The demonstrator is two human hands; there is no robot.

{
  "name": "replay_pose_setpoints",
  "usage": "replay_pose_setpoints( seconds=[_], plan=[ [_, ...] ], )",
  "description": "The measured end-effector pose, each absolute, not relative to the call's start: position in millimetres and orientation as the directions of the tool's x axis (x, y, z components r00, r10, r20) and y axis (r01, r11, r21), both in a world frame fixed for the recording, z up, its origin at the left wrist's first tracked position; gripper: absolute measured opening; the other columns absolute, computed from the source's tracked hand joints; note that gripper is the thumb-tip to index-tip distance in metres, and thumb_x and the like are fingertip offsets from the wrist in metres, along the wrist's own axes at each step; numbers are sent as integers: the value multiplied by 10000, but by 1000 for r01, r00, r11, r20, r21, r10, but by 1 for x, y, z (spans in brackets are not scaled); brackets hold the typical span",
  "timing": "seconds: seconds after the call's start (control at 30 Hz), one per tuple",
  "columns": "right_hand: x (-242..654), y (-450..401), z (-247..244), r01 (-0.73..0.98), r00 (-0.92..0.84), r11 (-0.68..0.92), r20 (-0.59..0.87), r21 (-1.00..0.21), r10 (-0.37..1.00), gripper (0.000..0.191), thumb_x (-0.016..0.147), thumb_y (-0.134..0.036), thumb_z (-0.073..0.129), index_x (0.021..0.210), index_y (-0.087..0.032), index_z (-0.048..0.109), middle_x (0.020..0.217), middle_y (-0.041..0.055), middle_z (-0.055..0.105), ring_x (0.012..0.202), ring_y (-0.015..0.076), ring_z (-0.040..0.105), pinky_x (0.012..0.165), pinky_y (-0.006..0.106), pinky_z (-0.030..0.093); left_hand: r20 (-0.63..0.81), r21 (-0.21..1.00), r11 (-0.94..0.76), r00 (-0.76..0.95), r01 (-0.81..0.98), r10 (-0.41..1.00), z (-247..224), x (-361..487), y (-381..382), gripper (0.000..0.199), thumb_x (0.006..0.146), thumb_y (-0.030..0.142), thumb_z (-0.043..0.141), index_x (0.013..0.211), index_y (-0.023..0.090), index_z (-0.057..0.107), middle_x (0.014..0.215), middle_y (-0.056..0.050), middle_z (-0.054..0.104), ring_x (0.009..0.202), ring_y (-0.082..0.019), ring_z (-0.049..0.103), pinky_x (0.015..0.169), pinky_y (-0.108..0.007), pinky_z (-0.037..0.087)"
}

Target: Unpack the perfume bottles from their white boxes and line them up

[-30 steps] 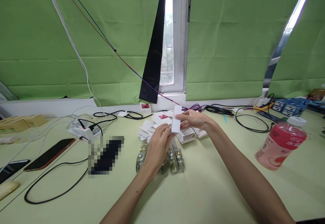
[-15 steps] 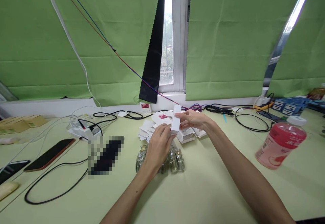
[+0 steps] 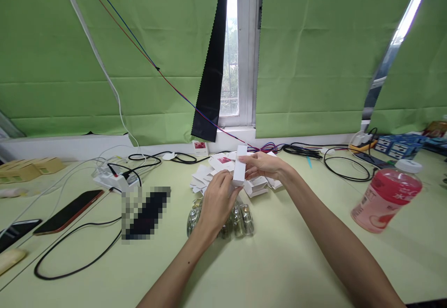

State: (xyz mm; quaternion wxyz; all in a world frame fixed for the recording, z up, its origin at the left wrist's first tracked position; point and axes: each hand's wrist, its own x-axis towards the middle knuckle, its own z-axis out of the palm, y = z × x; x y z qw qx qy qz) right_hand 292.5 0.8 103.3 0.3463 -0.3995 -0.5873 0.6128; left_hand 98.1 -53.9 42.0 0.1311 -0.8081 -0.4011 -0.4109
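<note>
A narrow white box is held up between both hands above the table, its long side roughly upright. My left hand grips its lower left part, with the fingers bent. My right hand pinches its right side near the upper half. Behind the hands lies a pile of white cartons, some with a pink print. Under and beside my left hand are several clear-wrapped items, partly hidden by the hand and wrist.
A pink bottle stands at the right. Black cables run along the wall. On the left are a power strip, a phone, a blurred-out dark object and tan boxes. Blue boxes sit far right.
The white box has shifted slightly left and stands a little more upright. My right hand has moved slightly left with it, while my left hand has barely moved.
</note>
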Motion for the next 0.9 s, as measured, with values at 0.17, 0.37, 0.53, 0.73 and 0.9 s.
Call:
replay_pose_setpoints(
  seconds=[0.17,0.37,0.53,0.73,0.9],
  plan=[
    [293,-1,106,46,-451,-82,-94,-996,887,428,772,-485,784,910,-84,721,861,135,768,730,185,732,723,271,622,767,119,-663,355,739,534,42,98,-54,231,908,237,621,1121,201,540,1157,-119,645,1165,-292,589,894,-413,537],
    [293,-2,107,48,-448,-87,-99,-995,888,422,767,-487,789,870,-84,721,843,131,767,722,187,733,716,269,625,769,115,-661,355,742,532,41,97,-53,214,918,223,598,1122,202,536,1150,-115,648,1154,-289,589,912,-422,530],
    [293,-2,106,48,-448,-77,-90,-996,890,428,769,-490,786,874,-80,718,847,133,767,720,188,733,711,267,627,762,111,-664,366,739,535,41,97,-53,224,919,209,590,1136,197,535,1172,-120,645,1151,-289,594,897,-424,536],
    [292,-2,105,39,-452,-62,-72,-997,889,418,775,-491,780,870,-89,715,846,135,766,711,186,731,708,272,629,755,105,-651,366,752,544,42,97,-55,203,920,215,594,1114,199,534,1175,-119,642,1135,-292,602,872,-417,541],
    [292,-2,106,38,-444,-72,-81,-997,892,406,774,-482,784,875,-95,712,843,134,767,715,188,731,703,274,626,755,103,-637,357,764,550,42,97,-54,201,915,218,608,1101,197,535,1165,-115,645,1121,-293,605,851,-407,539]
  ],
)
